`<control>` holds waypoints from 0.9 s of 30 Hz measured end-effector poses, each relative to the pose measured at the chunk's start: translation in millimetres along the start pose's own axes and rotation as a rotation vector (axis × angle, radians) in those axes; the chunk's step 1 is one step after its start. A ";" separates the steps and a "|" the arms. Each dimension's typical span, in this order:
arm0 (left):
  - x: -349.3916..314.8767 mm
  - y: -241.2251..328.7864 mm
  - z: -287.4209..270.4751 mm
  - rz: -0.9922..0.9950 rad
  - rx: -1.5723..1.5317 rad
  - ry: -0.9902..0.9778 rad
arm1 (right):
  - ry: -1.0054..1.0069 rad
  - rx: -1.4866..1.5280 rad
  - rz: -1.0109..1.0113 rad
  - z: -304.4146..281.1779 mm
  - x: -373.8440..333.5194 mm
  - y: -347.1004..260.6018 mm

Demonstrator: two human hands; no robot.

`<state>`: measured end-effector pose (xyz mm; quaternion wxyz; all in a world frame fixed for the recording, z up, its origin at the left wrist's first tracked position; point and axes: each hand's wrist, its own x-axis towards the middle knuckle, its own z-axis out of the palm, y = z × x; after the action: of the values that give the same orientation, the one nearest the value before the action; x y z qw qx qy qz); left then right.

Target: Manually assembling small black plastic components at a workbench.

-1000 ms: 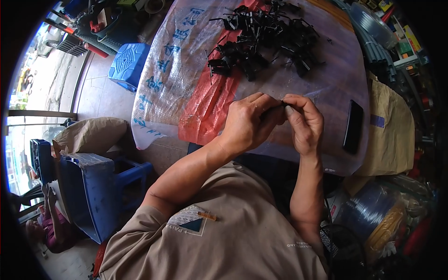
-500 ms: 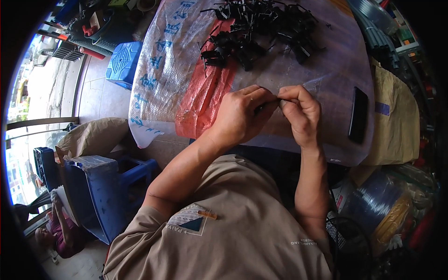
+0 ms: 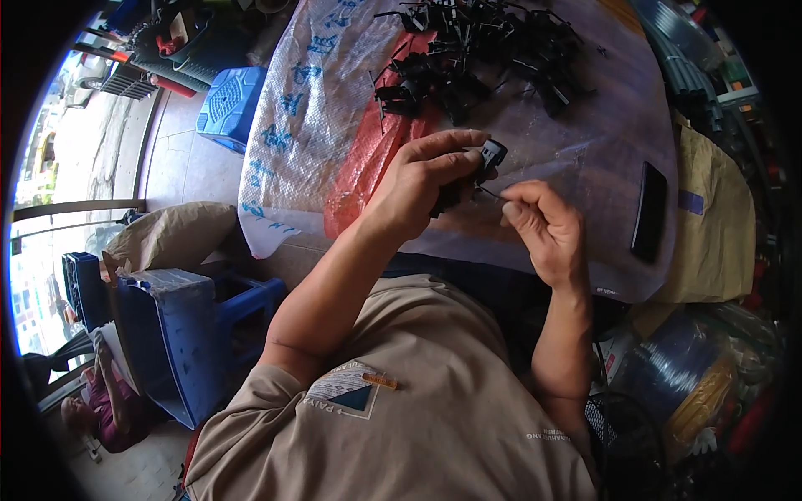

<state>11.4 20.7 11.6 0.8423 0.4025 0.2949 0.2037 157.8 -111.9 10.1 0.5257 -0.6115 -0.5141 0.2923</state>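
Note:
My left hand (image 3: 422,179) grips a small black plastic part (image 3: 487,157) above the near edge of the table. My right hand (image 3: 541,224) is just to its right, pinching a thin wire or pin (image 3: 491,193) that points at the part. Farther back on the table lies a heap of several similar black parts (image 3: 480,50). They rest on a clear plastic sheet (image 3: 576,159) with a red sack (image 3: 368,163) under it.
A dark phone (image 3: 649,211) lies at the table's right edge. A blue stool (image 3: 230,98) stands on the floor at left, and a blue bin (image 3: 171,338) sits beside my left arm. Coils and bags (image 3: 693,384) crowd the lower right. A person sits at far lower left.
My hands have come apart: the right hand has drawn back to the right and down with the thin wire, while the left hand has turned the black part upward into view.

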 end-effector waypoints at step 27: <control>-29.8 23.9 -49.6 0.268 0.459 -0.052 | -0.479 0.043 0.248 36.3 88.0 -34.3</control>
<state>-46.0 45.3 15.8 0.7016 0.6237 0.2558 0.2308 140.6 -19.9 48.5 0.3619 -0.5720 -0.5386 0.5018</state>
